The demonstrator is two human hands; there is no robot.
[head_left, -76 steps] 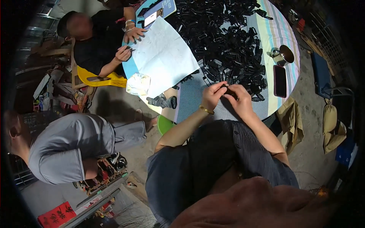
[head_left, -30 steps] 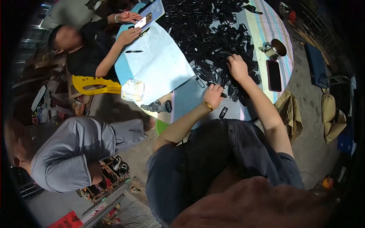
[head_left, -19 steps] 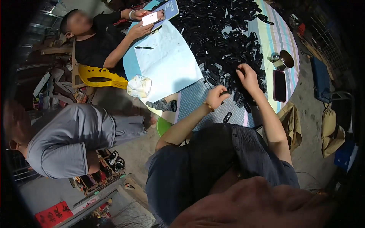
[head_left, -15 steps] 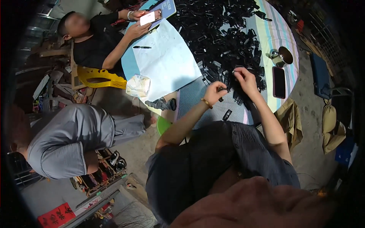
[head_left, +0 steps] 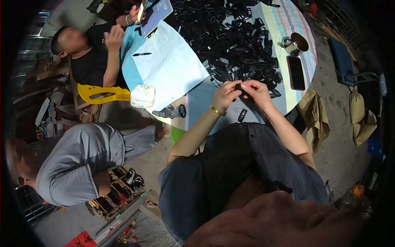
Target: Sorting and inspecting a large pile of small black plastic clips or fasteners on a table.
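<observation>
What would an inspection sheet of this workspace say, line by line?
Surface: round table with striped cloth, crowded.
Job's things: big pile of black parts; one black part pinched between both hands; another loose part by the near edge.
Clutter: white paper with pen, metal cup, dark phone, crumpled bag.
Grippers: left hand and right hand meet over the part.
Cables: nothing seen.
Surroundings: person in black seated at the table, person in grey beside it, sacks on the floor.

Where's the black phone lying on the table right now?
In the head view, the black phone lies at the table's right side, below the metal cup.
</observation>
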